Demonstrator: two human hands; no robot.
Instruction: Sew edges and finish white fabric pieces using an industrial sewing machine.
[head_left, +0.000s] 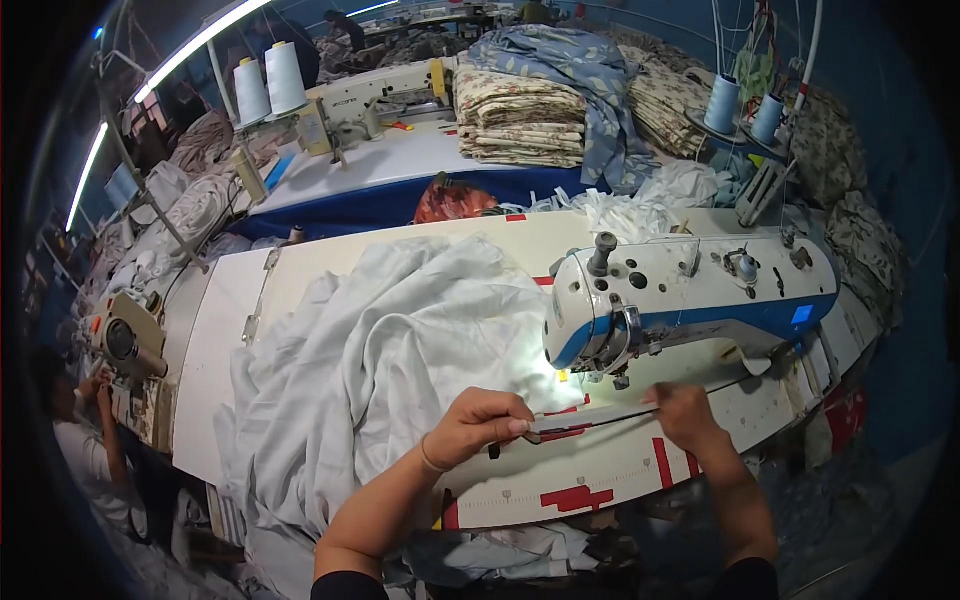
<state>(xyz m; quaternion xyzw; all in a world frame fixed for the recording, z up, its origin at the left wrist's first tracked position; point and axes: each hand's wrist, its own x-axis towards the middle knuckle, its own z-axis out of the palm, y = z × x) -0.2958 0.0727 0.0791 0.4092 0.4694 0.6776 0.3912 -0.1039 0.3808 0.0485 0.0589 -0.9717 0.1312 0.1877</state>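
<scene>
A narrow white fabric strip (592, 416) with a dark lower edge is stretched between my two hands, just in front of the sewing machine. My left hand (478, 428) pinches its left end between thumb and fingers. At the other end my right hand (688, 416), slightly blurred, is closed on the strip. Behind them stands the white and blue sewing machine (690, 300), its needle area lit by a small lamp. A large crumpled white cloth (370, 350) lies to the left of the machine, reaching under the lit needle area and hanging over the table's front edge.
The white sewing table (520, 505) has red tape marks and a printed ruler along its front. Folded floral fabric (520, 115) and a second machine (385, 90) are on the table behind. Thread cones (722, 105) stand at the back right. Another person (95, 450) works at the far left.
</scene>
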